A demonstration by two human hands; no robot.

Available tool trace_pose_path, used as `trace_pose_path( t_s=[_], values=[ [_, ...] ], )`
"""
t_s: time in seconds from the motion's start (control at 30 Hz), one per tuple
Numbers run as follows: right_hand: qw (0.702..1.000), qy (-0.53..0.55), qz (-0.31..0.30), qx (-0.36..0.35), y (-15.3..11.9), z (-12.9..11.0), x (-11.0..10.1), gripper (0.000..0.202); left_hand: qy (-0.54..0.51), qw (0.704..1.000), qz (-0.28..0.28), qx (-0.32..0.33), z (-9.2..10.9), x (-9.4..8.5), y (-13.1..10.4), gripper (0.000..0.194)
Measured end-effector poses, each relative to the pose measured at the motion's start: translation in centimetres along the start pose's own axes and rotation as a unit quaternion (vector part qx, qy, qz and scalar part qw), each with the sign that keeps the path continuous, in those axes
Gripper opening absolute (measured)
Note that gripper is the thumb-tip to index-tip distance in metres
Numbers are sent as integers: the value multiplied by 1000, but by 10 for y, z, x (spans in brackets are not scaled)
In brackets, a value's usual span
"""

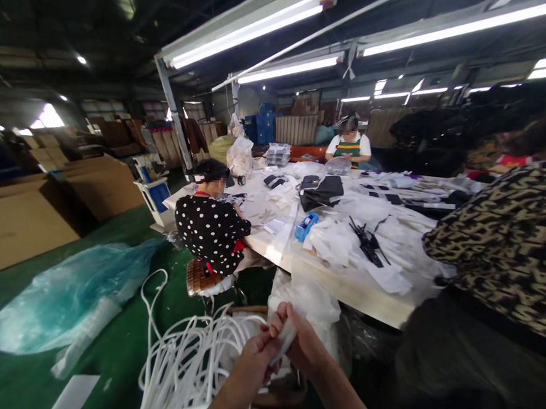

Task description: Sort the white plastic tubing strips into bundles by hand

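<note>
Low in front of me, my left hand [258, 353] and my right hand [302, 342] meet with their fingers closed. Between them is a narrow, whitish translucent plastic piece [286, 338], pinched from both sides. Fingers cover part of it, so its exact kind does not show. Just left of my hands lies a big heap of looped white cord [189, 363]. Behind them, a crumpled clear plastic bag [308, 299] hangs near the table edge.
The long white table [360, 296] holds a black bag [320, 192], a blue tape dispenser [305, 227] and black straps [367, 241]. One person [211, 225] sits at left, another [506, 243] is close at right, a third [349, 144] across. Teal plastic [78, 291] covers floor at left.
</note>
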State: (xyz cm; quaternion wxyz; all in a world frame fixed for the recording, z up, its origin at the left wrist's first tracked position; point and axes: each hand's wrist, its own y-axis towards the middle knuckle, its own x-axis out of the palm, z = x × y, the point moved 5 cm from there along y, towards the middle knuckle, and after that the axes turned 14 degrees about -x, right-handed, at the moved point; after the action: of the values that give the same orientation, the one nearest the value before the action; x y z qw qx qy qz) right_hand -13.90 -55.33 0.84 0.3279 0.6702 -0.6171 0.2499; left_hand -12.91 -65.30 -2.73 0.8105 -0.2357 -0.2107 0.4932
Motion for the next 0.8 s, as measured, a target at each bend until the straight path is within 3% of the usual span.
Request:
trace_pose_path(
  t_s=[0.1, 0.23, 0.37, 0.5, 0.57, 0.7, 0.8],
  values=[
    [1000, -22, 0, -19, -3, 1, 5, 46, -14, 1000, -10, 5, 0, 0, -8, 76],
    [996, -8, 72, -48, -2, 4, 0, 50, -21, 999, -26, 18, -1, -2, -15, 69],
    [988, 41, 127, -78, 1, 0, -6, 54, 31, 998, -22, 58, 0, -12, -24, 47],
    [982, 44, 152, -100, 1, -9, -7, 54, 125, 991, -10, 55, -3, -13, -31, 22],
    [982, 38, 152, -104, 0, -13, -5, 53, 188, 979, 27, 79, -1, -11, -35, 16],
    [981, 20, 162, -108, -4, -14, -6, 53, 297, 928, 153, 167, 3, -4, -40, 14],
    [983, 10, 152, -98, -6, -8, -3, 53, 265, 910, 243, 205, 3, -3, -36, 13]
  ],
)
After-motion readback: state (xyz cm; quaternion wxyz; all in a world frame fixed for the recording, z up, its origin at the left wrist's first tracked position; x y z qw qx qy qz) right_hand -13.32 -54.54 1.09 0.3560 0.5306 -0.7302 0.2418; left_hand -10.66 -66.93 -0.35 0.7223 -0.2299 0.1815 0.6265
